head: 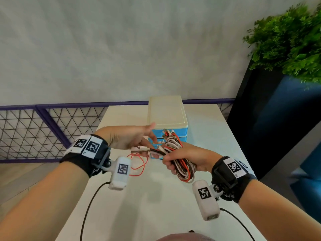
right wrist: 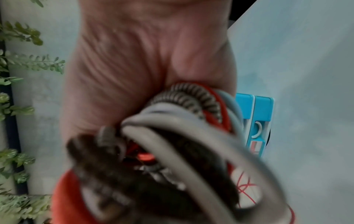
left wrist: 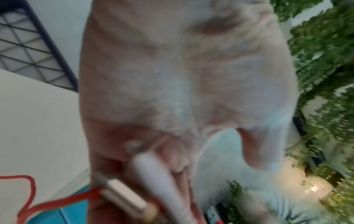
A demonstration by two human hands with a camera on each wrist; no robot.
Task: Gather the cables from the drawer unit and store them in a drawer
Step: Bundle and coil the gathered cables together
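Clamping the cable bundle (head: 175, 153) in my right hand (head: 184, 158) just near of the drawer unit (head: 166, 113) frees my left hand (head: 128, 138) to pinch loose plug ends, keeping all cables together for one drawer drop.

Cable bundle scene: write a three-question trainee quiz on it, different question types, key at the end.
1. True or false: the right hand grips the cable bundle.
2. Multiple choice: the drawer unit stands on A) the floor, B) the white table, C) a chair.
3. Fill in: the thin loose cable hanging below the left hand is ___ in colour.

Key: 1 true; 2 B; 3 red.
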